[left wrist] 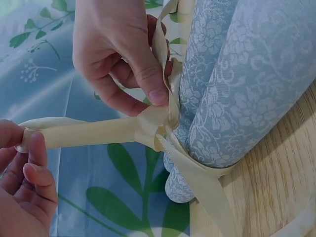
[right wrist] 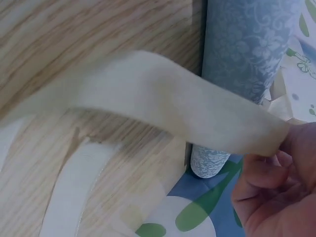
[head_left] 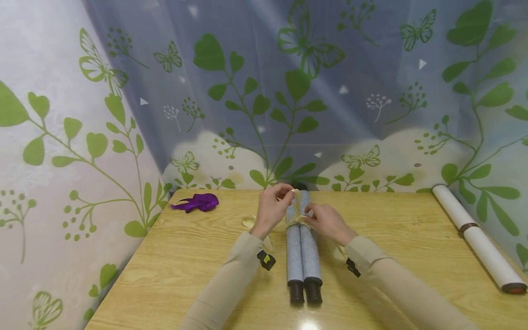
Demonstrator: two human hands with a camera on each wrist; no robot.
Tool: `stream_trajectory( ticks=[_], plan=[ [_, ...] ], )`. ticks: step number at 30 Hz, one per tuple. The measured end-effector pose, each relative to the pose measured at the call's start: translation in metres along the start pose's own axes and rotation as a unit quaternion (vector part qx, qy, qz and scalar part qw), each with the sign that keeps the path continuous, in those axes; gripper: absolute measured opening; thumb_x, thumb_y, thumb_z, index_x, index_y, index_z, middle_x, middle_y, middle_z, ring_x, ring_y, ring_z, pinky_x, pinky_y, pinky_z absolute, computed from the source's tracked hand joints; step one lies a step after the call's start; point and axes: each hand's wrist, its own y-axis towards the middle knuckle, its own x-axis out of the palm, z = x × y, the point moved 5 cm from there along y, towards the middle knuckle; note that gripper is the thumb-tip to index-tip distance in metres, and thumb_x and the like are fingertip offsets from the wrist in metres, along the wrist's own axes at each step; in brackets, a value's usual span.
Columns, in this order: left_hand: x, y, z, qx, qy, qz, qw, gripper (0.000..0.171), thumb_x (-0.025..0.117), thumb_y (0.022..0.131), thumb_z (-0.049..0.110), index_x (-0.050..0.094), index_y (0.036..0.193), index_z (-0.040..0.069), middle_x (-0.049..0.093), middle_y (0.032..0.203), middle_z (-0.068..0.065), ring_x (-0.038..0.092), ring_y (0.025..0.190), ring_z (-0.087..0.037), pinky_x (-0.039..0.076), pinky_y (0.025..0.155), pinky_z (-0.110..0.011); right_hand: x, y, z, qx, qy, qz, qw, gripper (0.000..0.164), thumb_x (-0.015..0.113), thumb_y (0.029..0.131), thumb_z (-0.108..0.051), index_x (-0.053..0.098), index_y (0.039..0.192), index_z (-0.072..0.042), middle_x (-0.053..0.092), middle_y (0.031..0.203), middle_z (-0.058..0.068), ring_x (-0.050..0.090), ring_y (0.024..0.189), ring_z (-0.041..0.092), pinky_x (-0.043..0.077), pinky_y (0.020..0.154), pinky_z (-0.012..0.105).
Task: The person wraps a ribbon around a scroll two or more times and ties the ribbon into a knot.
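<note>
Two pale blue, flower-patterned scrolls with dark end knobs lie side by side on the table. A cream ribbon goes round both and crosses in a knot on top. My left hand pinches a raised loop of it above the scrolls, at the lower left of the left wrist view. My right hand pinches the ribbon beside the knot, thumb and fingertips close to the scrolls. In the right wrist view, a wide stretch of ribbon runs from the right hand's fingers across the view.
A bunched purple ribbon lies at the table's back left. Along the right edge rests a white scroll with a brown band round its middle. The wooden table meets a leaf-patterned curtain at the back.
</note>
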Motion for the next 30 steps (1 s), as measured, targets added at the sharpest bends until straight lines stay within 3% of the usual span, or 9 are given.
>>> stream_trajectory(
  ticks=[3,8,12,16,26,30],
  plan=[
    [0.0001,-0.0002,0.0007,0.001,-0.001,-0.001,1.0000,0.012,0.063,0.095,0.014,0.073,0.098,0.009,0.072,0.080,-0.006,0.063,0.065,-0.009,0.052,0.060,-0.023,0.0013,0.0014,0.0010,0.000,-0.006,0.000,1.000,0.028,0.067,0.093,-0.019,0.067,0.113,0.002,0.072,0.084,0.010,0.064,0.065,0.013,0.049,0.055,0.027],
    [0.0006,-0.0004,0.0006,-0.001,-0.001,-0.001,1.0000,0.012,0.063,0.094,0.013,0.073,0.098,0.009,0.072,0.079,-0.004,0.063,0.064,-0.009,0.052,0.060,-0.023,0.0035,0.0034,0.0010,-0.006,-0.020,0.003,1.000,0.017,0.068,0.093,-0.018,0.073,0.096,-0.003,0.071,0.083,0.007,0.060,0.063,0.012,0.047,0.055,0.027],
    [0.0003,-0.0002,-0.0001,0.001,-0.001,0.003,1.0000,0.012,0.063,0.094,0.013,0.073,0.098,0.010,0.072,0.079,-0.006,0.063,0.064,-0.009,0.052,0.059,-0.023,0.0039,0.0041,0.0034,0.002,-0.025,0.001,1.000,0.011,0.067,0.092,-0.016,0.072,0.092,-0.006,0.065,0.083,0.005,0.055,0.068,0.014,0.045,0.057,0.028],
    [0.0004,-0.0005,-0.0004,0.000,-0.002,0.000,1.0000,0.012,0.062,0.095,0.015,0.073,0.098,0.010,0.072,0.079,-0.007,0.063,0.064,-0.009,0.052,0.060,-0.023,0.0055,0.0054,0.0064,0.006,0.000,-0.017,1.000,0.006,0.063,0.088,-0.010,0.066,0.092,-0.008,0.058,0.080,0.004,0.049,0.067,0.016,0.040,0.056,0.029],
    [0.0004,-0.0007,0.0015,0.002,-0.008,-0.002,1.0000,0.013,0.063,0.095,0.015,0.073,0.099,0.009,0.072,0.080,-0.009,0.064,0.064,-0.009,0.053,0.060,-0.024,0.0056,0.0058,0.0082,0.019,0.068,-0.033,0.997,0.000,0.064,0.085,-0.005,0.063,0.085,-0.005,0.063,0.077,0.004,0.053,0.066,0.015,0.044,0.058,0.028],
    [0.0004,-0.0002,0.0014,0.004,-0.005,0.000,1.0000,0.012,0.064,0.094,0.015,0.074,0.099,0.010,0.072,0.080,-0.007,0.064,0.065,-0.009,0.053,0.060,-0.024,0.0053,0.0047,0.0079,0.020,0.075,-0.029,0.997,0.009,0.062,0.087,-0.004,0.058,0.080,-0.008,0.055,0.071,0.003,0.048,0.062,0.015,0.039,0.056,0.027]
  ],
)
